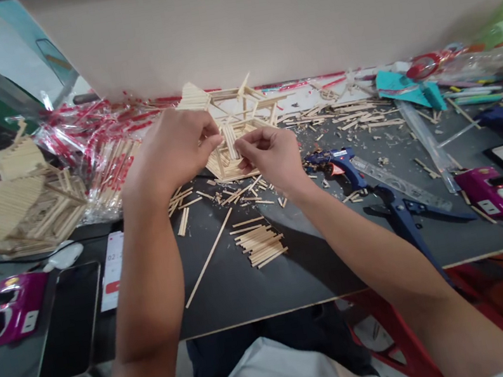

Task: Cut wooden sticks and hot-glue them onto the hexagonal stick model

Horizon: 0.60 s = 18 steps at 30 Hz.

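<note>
A small house-like model of thin wooden sticks stands on the dark table in front of me. My left hand reaches over its left side, thumb and index finger pinched together near the upright sticks. From the right, my right hand has its fingertips closed at the edge of a short panel of sticks. Whatever is between the fingers of either hand is too small or hidden to make out. Nearer to me lies a row of cut sticks, with one long stick slanting beside it.
A blue glue gun, a clear ruler and blue-handled cutters lie at right. Stick offcuts litter the back. Another stick model, plastic-wrapped bundles, phones and a purple power adapter are at left.
</note>
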Available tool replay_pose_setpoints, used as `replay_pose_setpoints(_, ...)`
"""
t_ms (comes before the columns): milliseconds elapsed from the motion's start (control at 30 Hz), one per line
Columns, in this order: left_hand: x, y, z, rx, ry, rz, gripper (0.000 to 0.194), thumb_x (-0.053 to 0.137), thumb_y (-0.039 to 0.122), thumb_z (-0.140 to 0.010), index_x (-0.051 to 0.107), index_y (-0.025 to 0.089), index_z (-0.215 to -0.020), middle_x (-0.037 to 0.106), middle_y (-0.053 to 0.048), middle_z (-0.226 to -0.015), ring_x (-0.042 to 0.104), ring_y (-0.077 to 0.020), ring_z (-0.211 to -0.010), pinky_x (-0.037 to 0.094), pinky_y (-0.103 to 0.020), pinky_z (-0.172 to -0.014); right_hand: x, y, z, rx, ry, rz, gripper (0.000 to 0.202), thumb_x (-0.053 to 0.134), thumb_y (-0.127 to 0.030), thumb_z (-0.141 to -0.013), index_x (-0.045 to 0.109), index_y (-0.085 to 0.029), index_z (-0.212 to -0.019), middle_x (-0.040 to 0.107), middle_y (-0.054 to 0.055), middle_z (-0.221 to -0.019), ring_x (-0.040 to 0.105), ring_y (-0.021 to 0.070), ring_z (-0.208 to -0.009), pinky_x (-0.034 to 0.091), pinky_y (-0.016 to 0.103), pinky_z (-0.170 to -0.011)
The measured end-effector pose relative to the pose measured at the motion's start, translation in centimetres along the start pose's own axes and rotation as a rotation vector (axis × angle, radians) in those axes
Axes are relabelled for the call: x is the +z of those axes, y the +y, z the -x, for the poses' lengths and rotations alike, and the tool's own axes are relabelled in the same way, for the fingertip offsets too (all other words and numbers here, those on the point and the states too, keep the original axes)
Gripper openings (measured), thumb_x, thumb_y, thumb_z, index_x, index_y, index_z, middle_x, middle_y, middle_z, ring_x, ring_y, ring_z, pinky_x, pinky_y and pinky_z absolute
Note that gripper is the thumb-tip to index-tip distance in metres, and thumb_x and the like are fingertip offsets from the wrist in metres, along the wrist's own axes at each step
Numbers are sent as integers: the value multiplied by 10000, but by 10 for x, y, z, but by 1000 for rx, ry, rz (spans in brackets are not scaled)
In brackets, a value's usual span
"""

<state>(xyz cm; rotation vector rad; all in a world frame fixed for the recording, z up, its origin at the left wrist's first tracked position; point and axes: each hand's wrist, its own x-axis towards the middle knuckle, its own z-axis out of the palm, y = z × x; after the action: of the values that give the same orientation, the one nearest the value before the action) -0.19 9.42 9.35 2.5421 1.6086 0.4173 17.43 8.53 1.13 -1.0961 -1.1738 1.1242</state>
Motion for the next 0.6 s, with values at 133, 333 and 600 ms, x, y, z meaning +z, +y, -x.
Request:
replay_pose_setpoints(133, 0, 0, -1, -2, 3, 4, 308, 557, 396, -961, 794, 248, -1090, 786, -73, -1056, 701, -300, -1064, 476, -455, -1047, -1, -1, -1, 4, -10, 5, 133, 741, -206, -856, 680, -179, -741, 658, -39, -569, 664, 108, -493, 584, 221, -491)
replay_pose_setpoints(333, -3, 3, 2, -13, -24, 11, 351, 509, 419, -1001, 776, 238, -1138, 782, -41, -1080, 667, -282, -1084, 453, -482, -1078, -3, 3, -6, -23, -19, 61, 126, 742, -258, -858, 684, -186, -773, 684, -22, -606, 677, 113, -525, 585, 220, -514)
replay_pose_setpoints(600, -2, 3, 1, -20, -50, -2, 398, 486, 443, -1012, 770, 250, -1212, 786, -16, -1104, 648, -303, -1132, 444, -524, -1081, -7, -1, -5, -16, -99, 114, 217, 750, -375, -911, 627, -212, -836, 680, -15, -657, 684, 127, -527, 582, 244, -500)
